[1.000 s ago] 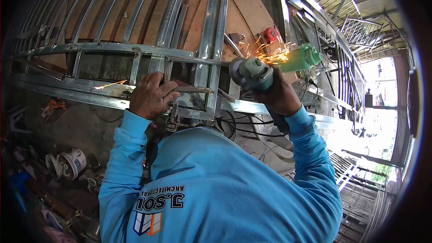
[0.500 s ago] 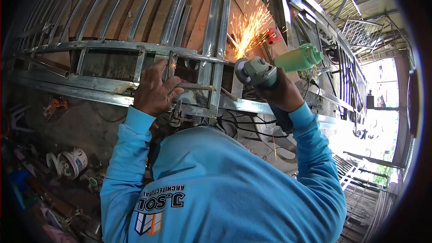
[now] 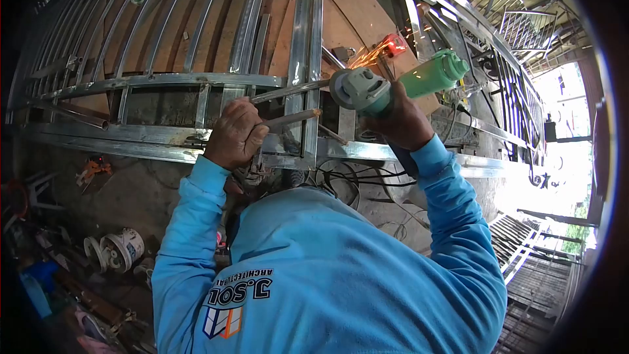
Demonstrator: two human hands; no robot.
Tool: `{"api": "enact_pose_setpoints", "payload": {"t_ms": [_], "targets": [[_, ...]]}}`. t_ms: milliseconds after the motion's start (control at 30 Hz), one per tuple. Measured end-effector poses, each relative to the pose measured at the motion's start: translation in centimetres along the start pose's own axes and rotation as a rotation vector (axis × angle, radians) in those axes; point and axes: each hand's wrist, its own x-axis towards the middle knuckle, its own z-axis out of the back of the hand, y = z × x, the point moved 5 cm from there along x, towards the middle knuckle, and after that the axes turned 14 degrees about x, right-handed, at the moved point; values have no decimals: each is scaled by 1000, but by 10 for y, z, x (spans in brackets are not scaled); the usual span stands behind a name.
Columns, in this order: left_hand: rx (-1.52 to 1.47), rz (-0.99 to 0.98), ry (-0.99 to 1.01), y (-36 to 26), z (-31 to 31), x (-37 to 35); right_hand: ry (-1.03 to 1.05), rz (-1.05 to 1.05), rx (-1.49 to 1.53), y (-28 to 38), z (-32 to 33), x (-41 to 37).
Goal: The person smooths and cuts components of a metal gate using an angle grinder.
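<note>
My right hand (image 3: 406, 124) is wrapped round an angle grinder (image 3: 363, 90), whose disc points left. Orange sparks (image 3: 372, 56) fly up and to the right from the disc. In my left hand (image 3: 234, 134), a closed fist, are two thin metal bars that stick out to the right. The upper bar (image 3: 288, 91) reaches the grinder's disc; the lower bar (image 3: 291, 118) ends short of it. Whether the two bars are joined is hidden by my fingers. Below both hands lies a welded metal frame (image 3: 157, 136).
A green bottle (image 3: 429, 78) stands close behind the grinder, near a red object (image 3: 394, 44). Brown boards (image 3: 360, 13) lie under the frame's bars. Black cables (image 3: 347, 176) coil below the frame. White buckets (image 3: 123, 249) stand on the floor at lower left.
My left hand has lifted off the frame and closed into a fist, with the upper bar now against the disc. The grinder has shifted slightly left. The spark spray is smaller and lower.
</note>
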Motion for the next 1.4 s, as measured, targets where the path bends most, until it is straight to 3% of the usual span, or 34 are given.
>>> {"api": "enact_pose_setpoints", "payload": {"t_ms": [233, 333, 567, 667, 867, 1067, 1267, 1400], "targets": [[-102, 66, -40, 6, -7, 3, 222, -10, -24, 37, -10, 20], [-97, 52, -51, 3, -7, 3, 277, -115, -100, 34, -8, 23], [-73, -5, -102, 4, -7, 3, 220, -99, -32, 17, 23, 26], [-28, -14, -115, 6, -9, 1, 363, -152, 28, 27, 8, 41], [48, -30, -119, 1, -4, 5, 439, -78, -187, 56, -19, 55], [-91, 100, -77, 6, -7, 10, 324, -178, -18, 39, 12, 40], [-210, 474, -4, 20, -7, 28, 246, -169, -98, 33, -2, 33], [-260, 585, 66, 25, -7, 33, 246, -39, -110, 39, -21, 27]]}}
